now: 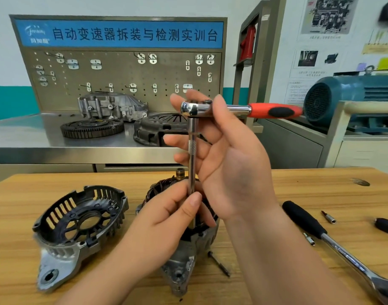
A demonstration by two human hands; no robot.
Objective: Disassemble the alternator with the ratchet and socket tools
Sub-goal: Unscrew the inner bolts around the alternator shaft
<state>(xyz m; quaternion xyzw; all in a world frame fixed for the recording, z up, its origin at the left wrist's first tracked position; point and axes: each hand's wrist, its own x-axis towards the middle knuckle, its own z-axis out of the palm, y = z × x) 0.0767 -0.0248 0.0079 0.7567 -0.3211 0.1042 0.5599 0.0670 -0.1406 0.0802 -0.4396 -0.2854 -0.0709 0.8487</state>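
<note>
Pinching the low end of the extension between thumb and fingers, the left hand is holding it upright right over the alternator, which is standing on the desk under both hands. The right hand is holding the ratchet by its head at the extension's top, well above the alternator, thumb over the neck and fingers behind, its grip clamped on it; the red handle is pointing right. Left of the alternator a cover is lying open side up. Just right of the alternator a bolt is lying, and farther right a bigger ratchet and a bit.
</note>
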